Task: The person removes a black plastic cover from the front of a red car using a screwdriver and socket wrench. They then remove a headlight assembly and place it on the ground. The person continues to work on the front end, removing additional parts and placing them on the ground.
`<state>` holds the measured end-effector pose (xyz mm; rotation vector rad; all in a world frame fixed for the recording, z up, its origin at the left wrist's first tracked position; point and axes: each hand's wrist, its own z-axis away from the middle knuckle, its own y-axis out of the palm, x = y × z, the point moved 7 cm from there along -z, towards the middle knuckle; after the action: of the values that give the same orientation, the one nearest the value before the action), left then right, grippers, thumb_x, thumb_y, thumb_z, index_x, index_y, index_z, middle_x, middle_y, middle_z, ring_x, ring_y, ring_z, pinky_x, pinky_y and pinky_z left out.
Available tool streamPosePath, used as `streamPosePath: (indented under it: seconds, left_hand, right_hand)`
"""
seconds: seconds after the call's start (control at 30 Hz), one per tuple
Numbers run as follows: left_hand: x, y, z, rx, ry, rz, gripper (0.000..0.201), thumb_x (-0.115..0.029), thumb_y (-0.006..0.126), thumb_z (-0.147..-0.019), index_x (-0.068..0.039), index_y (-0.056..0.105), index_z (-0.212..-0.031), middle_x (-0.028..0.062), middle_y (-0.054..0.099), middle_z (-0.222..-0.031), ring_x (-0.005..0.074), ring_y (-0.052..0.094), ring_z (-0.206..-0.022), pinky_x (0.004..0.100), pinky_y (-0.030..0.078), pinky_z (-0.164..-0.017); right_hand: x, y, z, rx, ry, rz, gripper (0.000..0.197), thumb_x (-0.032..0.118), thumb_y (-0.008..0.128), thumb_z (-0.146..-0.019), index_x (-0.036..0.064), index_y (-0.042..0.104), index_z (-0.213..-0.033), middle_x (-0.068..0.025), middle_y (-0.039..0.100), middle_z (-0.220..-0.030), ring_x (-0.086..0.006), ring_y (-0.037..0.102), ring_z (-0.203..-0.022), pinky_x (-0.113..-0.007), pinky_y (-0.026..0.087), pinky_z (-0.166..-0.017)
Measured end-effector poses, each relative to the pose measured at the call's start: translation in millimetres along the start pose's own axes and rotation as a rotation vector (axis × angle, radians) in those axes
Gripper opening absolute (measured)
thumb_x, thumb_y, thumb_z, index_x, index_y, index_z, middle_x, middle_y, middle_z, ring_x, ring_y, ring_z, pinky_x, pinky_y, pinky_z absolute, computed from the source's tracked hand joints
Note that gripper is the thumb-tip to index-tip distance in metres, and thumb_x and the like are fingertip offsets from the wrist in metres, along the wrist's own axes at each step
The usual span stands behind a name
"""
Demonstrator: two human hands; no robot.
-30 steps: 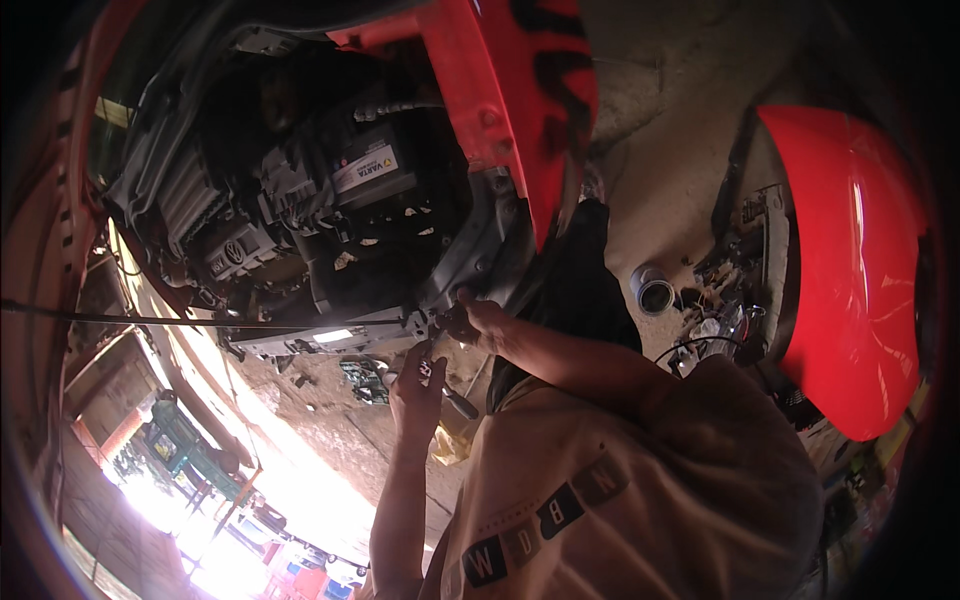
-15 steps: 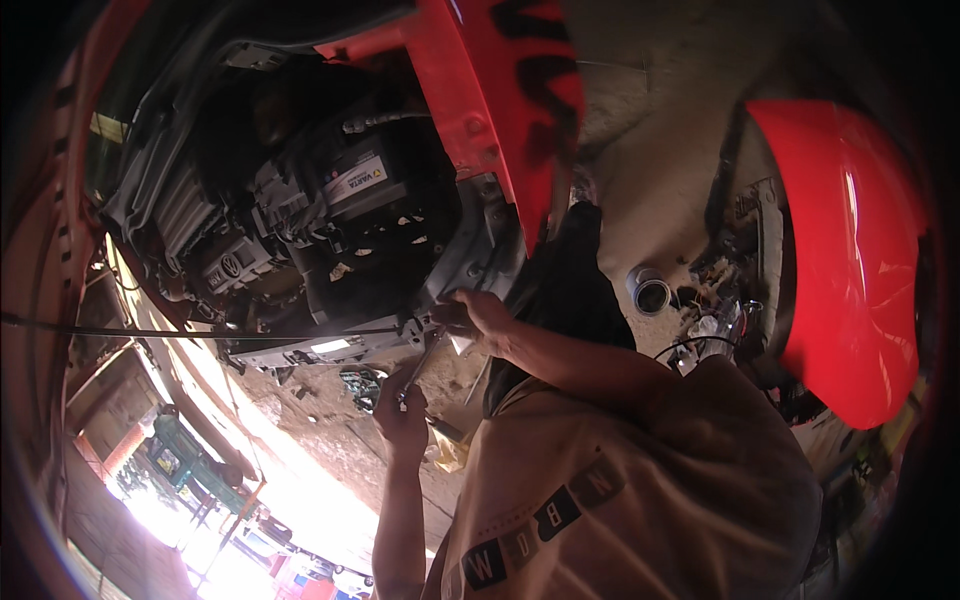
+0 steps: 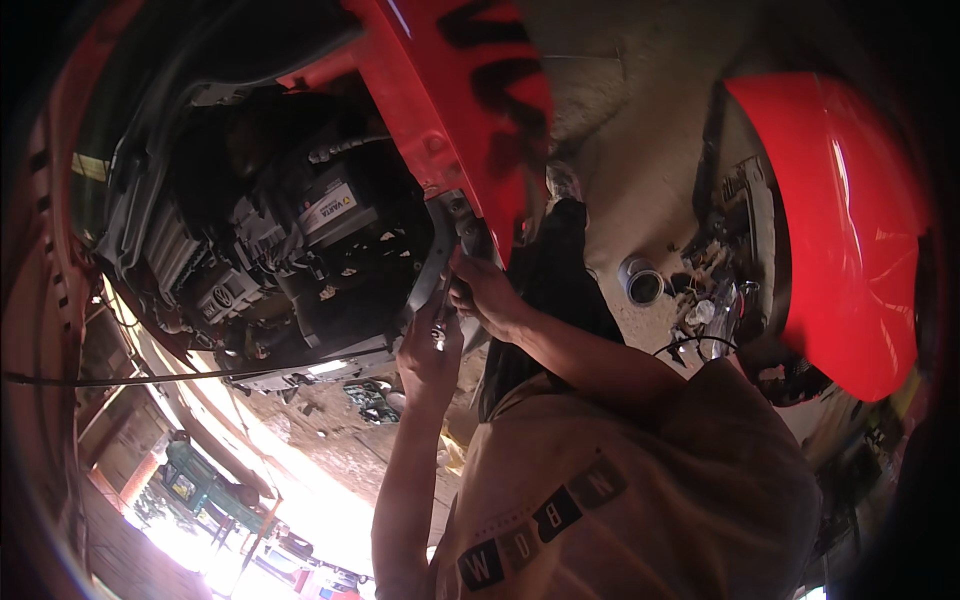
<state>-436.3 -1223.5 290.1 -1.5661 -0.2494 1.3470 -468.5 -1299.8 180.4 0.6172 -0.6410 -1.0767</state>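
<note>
The person's two bare hands met at the front corner of an open engine bay, near the lower end of a curved grey frame piece [image 3: 433, 262], which ran down from beneath the red fender [image 3: 420, 130]. The right hand [image 3: 487, 298] was bent inward over that end, its fingers curled and close against the grey part; whether they gripped it or only touched it could not be told. The left hand [image 3: 432, 362] came up from below, just beside the right one, with fingers folded and a small metallic glint [image 3: 438, 338] among them, too small to identify, so what it grasped, if anything, was unclear. Behind the hands, within the bay, sat a dark battery [image 3: 340, 208] with a pale label and, farther left, an engine cover [image 3: 222, 299]. A long dark rod [image 3: 200, 377] crossed the front from the left, over a grey crossbar [image 3: 325, 367]. Well to the right of the hands, a glossy red body panel [image 3: 855, 240] stood apart, with a grey can [image 3: 641, 283] on the ground between it and the person's dark trouser leg [image 3: 560, 275]
</note>
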Motion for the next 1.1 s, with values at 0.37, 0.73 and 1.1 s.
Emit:
streamPosePath:
  seconds: [0.37, 0.73, 1.1]
  left_hand:
    - [-7.2, 14.9, -22.6, 0.129, -0.018, 0.023, 0.035, -0.008, 0.066, -0.087, 0.000, 0.060, -0.121, 0.0174, 0.068, -0.100, 0.0296, 0.068, -0.086, 0.0378, 0.054, -0.073]
    - [-60.2, 1.6, -99.2, 0.593, 0.529, -0.665, 0.050, -0.019, 0.071, -0.081, -0.013, 0.060, -0.129, 0.0088, 0.061, -0.087, 0.0271, 0.062, -0.080, 0.0375, 0.051, -0.070]
    - [-33.2, 13.3, -102.7, 0.552, -0.020, -0.216, 0.044, -0.026, 0.072, -0.087, -0.013, 0.064, -0.128, 0.0058, 0.070, -0.079, 0.0192, 0.069, -0.068, 0.0296, 0.051, -0.059]
  right_hand:
    - [6.0, -10.4, -7.2, -0.091, -0.005, -0.205, 0.033, 0.033, 0.044, -0.105, 0.0107, 0.054, -0.083, 0.0041, 0.041, -0.060, -0.0070, 0.035, -0.049, -0.024, 0.027, -0.047]
    - [11.4, 1.7, -17.9, -0.058, 0.086, -0.548, 0.027, 0.021, 0.040, -0.101, 0.0116, 0.050, -0.078, 0.0023, 0.041, -0.061, -0.0094, 0.035, -0.052, -0.026, 0.026, -0.048]
    - [10.9, 1.0, -16.7, -0.045, 0.095, -0.549, 0.032, 0.030, 0.041, -0.106, 0.0099, 0.054, -0.084, 0.0018, 0.046, -0.065, -0.0089, 0.036, -0.054, -0.026, 0.027, -0.050]
